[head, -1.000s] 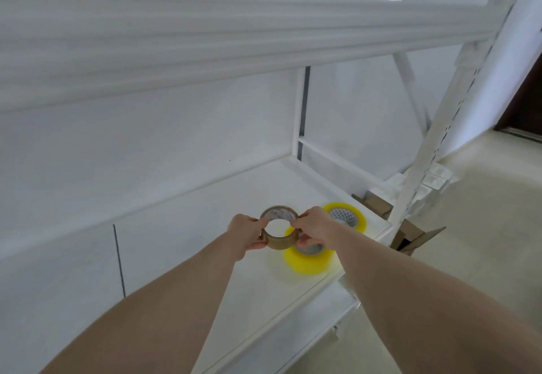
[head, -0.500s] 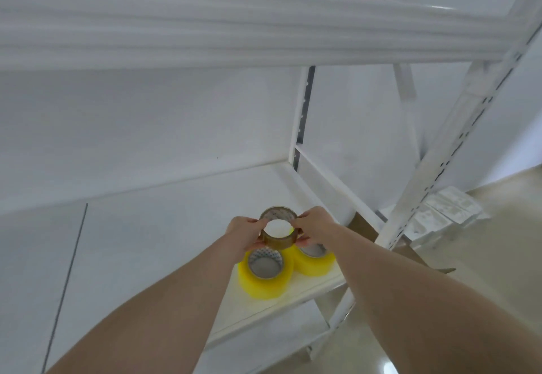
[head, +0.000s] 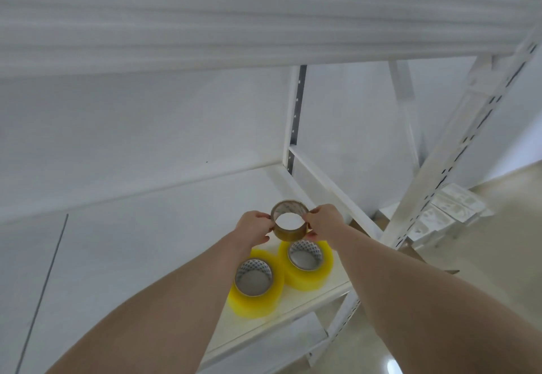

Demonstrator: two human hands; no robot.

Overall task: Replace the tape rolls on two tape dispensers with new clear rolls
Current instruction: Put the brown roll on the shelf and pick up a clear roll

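A nearly used-up brown tape roll (head: pixel 289 234) hangs above the white shelf (head: pixel 140 227), pinched from both sides. My left hand (head: pixel 253 227) grips its left rim and my right hand (head: pixel 322 222) grips its right rim. Just below, two thick yellowish clear tape rolls lie flat on the shelf near its front right corner: one (head: pixel 256 299) under my left wrist, the other (head: pixel 309 278) to its right. No tape dispenser is in view.
An upper shelf beam (head: pixel 264 22) crosses overhead. White slotted uprights (head: pixel 440 168) stand at the shelf's right end, and the shelf's front edge (head: pixel 281 318) runs just below the rolls. Flat white packages (head: pixel 448 212) and cardboard lie on the floor at the right.
The view has swung left and down, so both yellow rolls now show fully below my hands. My hands still hold the brown roll the same way.
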